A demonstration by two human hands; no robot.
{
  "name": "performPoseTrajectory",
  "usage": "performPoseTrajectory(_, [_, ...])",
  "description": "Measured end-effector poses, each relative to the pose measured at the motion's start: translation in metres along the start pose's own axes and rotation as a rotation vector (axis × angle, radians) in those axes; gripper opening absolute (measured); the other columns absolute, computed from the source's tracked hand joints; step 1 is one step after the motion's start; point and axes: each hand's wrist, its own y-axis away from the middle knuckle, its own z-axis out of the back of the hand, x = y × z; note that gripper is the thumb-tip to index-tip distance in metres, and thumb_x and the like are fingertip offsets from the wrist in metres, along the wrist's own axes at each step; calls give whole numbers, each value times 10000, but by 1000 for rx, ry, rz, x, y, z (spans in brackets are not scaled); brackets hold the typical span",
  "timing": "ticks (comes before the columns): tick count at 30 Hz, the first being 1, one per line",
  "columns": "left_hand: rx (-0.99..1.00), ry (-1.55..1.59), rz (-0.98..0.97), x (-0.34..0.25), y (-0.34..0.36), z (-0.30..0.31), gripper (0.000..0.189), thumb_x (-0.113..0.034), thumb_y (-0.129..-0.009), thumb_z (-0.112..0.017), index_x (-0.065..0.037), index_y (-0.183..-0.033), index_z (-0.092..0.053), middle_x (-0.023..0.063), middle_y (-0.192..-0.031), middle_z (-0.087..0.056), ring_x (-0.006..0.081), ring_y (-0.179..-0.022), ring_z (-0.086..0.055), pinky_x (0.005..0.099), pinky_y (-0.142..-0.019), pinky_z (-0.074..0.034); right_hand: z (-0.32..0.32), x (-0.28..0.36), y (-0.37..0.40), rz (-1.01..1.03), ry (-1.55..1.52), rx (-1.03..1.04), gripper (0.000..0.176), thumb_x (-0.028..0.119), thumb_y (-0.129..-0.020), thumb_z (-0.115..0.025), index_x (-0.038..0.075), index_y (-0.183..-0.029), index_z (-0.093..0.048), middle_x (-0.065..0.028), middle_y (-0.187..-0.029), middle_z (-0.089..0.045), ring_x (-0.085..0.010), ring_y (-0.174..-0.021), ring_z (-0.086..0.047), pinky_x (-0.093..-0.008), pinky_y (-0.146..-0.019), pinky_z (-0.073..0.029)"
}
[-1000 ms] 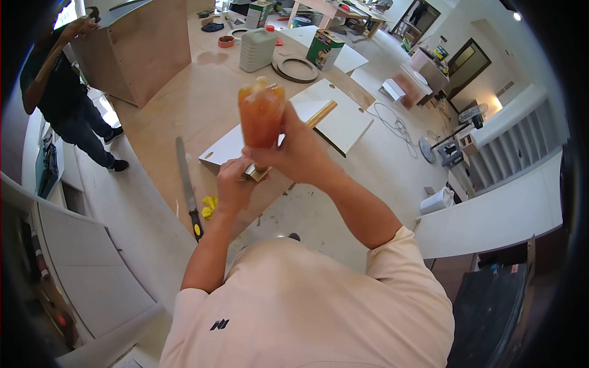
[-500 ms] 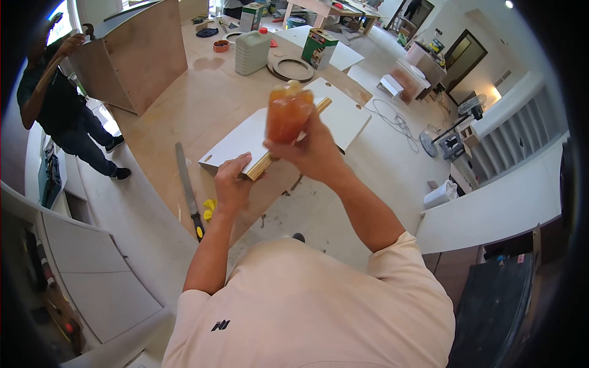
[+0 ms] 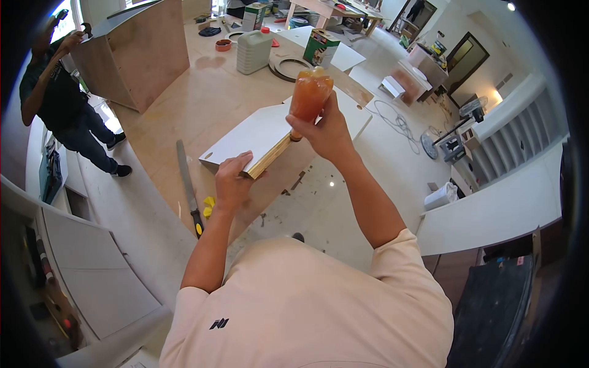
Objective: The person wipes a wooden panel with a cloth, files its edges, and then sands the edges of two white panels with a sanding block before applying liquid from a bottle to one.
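Note:
A plastic bottle (image 3: 310, 97) of orange-amber liquid is tipped bottom-up in my right hand (image 3: 325, 130), fingers wrapped round it. Its neck points down at the layered wooden edge of a white board (image 3: 250, 136), about midway along that edge. My left hand (image 3: 234, 174) grips the board's near corner, thumb side over the white face and fingers under it. Left of that hand, a handsaw (image 3: 186, 178) with a black and yellow handle lies on the plywood table (image 3: 161, 132), beside a small crumpled yellow thing (image 3: 209, 207).
A white jug (image 3: 253, 54) with a red cap, a green and white tin (image 3: 321, 48) and flat rings (image 3: 291, 66) stand or lie further back. At left, a person (image 3: 67, 104) stands by a large wooden box (image 3: 138, 58). A fan (image 3: 429, 144) and cable are on the right.
My right hand has carried the bottle to the right and farther away along the board's edge. My left hand stays at the same corner.

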Motion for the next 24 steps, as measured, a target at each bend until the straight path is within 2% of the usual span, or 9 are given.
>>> performPoseTrajectory(2, [13, -21, -17, 4, 1, -2, 518, -204, -594, -942, -36, -1037, -732, 128, -1095, -742, 295, -957, -700, 379, -887, -530, -1, -1, -3, -28, 22, 5, 661, 292, -769, -856, 45, -1236, -458, -145, -1024, -681, -264, -873, -684, -371, -773, -535])
performPoseTrajectory(6, [51, -7, 20, -5, -1, 2, 523, -212, -596, -942, -37, -1043, -733, 124, -1096, -742, 294, -952, -700, 380, -886, -531, -28, 29, 35, -94, -178, 236, 701, 305, -759, -864, 53, -1266, -450, -142, -1053, -673, -248, -916, -674, -368, -784, -535])
performPoseTrajectory(7, [68, -2, 15, -2, -2, 3, 526, -216, -594, -943, -36, -1041, -733, 124, -1097, -742, 294, -953, -700, 380, -886, -531, -31, 35, 41, -24, -247, 233, 707, 302, -755, -868, 62, -1275, -454, -140, -1068, -673, -245, -948, -673, -373, -797, -533])
performPoseTrajectory(11, [-6, -1, -1, -1, -2, 1, 530, -227, -596, -942, -29, -1038, -728, 123, -1098, -742, 294, -956, -700, 380, -887, -531, -12, -2, 14, 51, -89, 98, 691, 282, -769, -857, 54, -1275, -445, -154, -1091, -675, -268, -960, -677, -372, -813, -536])
performPoseTrajectory(12, [0, -9, 2, -2, -2, 1, 520, -186, -600, -937, -30, -1050, -728, 123, -1110, -738, 288, -967, -694, 375, -893, -532, 0, -2, 2, -23, -12, 61, 680, 271, -774, -853, 45, -1266, -443, -158, -1091, -675, -275, -933, -681, -367, -816, -540])
performPoseTrajectory(14, [21, -25, 5, -4, 1, 1, 511, -106, -609, -927, -30, -1073, -728, 121, -1135, -732, 276, -988, -681, 364, -904, -533, 11, -9, -16, -21, 104, -28, 667, 282, -777, -849, 37, -1252, -450, -160, -1084, -674, -284, -906, -685, -364, -812, -543])
performPoseTrajectory(17, [9, -15, -8, -3, 2, -1, 508, -107, -613, -925, -32, -1076, -730, 126, -1128, -733, 276, -996, -682, 365, -901, -534, -2, -2, -13, -20, 3, 22, 688, 300, -770, -851, 34, -1264, -453, -160, -1073, -672, -294, -909, -689, -366, -809, -545])
performPoseTrajectory(20, [4, -33, -7, -6, -1, 0, 461, -202, -617, -928, -38, -1000, -732, 116, -1096, -742, 297, -938, -696, 376, -868, -532, -30, 28, 8, -27, -38, 189, 727, 308, -760, -857, 37, -1296, -446, -162, -1080, -665, -305, -955, -684, -370, -834, -540])
performPoseTrajectory(24, [91, 103, 146, -4, 0, 6, 395, -157, -641, -909, -60, -984, -739, 116, -1094, -742, 300, -937, -693, 376, -863, -532, -41, 49, 25, 106, -44, 329, 731, 310, -783, -833, 78, -1352, -438, -170, -1148, -654, -312, -1059, -661, -388, -929, -518])
